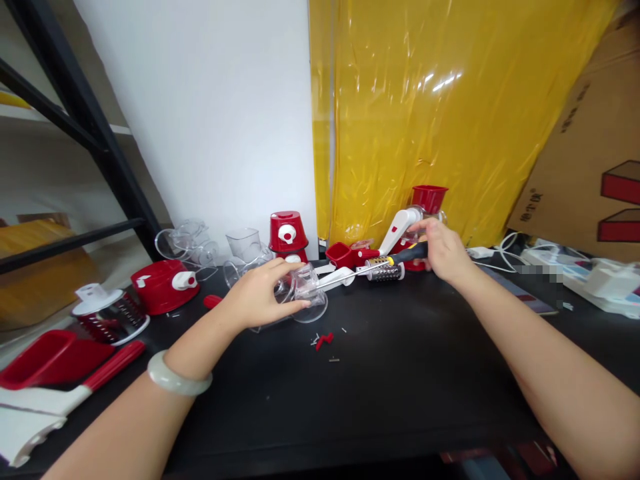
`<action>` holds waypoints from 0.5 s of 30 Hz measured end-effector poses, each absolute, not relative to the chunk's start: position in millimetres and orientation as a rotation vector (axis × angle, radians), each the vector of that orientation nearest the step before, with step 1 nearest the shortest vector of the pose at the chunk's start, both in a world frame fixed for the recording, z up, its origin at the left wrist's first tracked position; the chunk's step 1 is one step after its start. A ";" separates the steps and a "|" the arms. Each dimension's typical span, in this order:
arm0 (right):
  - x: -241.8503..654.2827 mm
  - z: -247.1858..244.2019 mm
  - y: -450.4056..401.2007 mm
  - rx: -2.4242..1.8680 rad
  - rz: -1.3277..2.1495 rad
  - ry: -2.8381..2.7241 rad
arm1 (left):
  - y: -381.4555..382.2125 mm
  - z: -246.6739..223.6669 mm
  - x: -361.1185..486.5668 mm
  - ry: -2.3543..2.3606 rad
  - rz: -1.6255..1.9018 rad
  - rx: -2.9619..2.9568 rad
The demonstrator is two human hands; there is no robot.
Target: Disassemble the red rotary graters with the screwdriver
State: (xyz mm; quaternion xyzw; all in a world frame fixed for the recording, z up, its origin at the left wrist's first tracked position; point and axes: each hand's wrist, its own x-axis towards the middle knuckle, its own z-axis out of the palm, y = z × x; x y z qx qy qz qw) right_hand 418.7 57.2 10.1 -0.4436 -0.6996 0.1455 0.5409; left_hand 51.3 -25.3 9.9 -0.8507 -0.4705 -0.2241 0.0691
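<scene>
My left hand [265, 290], a pale bangle on its wrist, grips a clear plastic housing [306, 283] just above the black table. In my right hand [440, 247] is the dark handle of a screwdriver [410, 254] with a yellow collar. Its long metal shaft points left, and the tip reaches the clear housing; whether it sits in a screw I cannot make out. Behind the shaft lie a white crank arm [337, 278] and a metal grater drum [385, 270]. Small red pieces [325, 341] and several loose screws [315, 339] lie on the table in front.
Red bases [164, 287], a grater drum with a white top [111, 312] and a red-and-white part [65, 373] stand at left. An assembled red grater [429, 199] is behind my right hand. A power strip [590, 277] with cables lies right, beside a cardboard box [575, 147].
</scene>
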 end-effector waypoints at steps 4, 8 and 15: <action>423.0 12.5 56.8 -1.130 0.125 -1.737 | -25.2 10.1 50.9 -1.425 -0.658 -2.557; 423.2 18.0 56.3 -0.836 0.321 -1.724 | -26.2 10.2 50.9 -1.417 -0.664 -2.560; 421.0 20.1 46.8 -0.579 0.811 -1.596 | -26.2 9.5 51.3 -1.420 -0.657 -2.558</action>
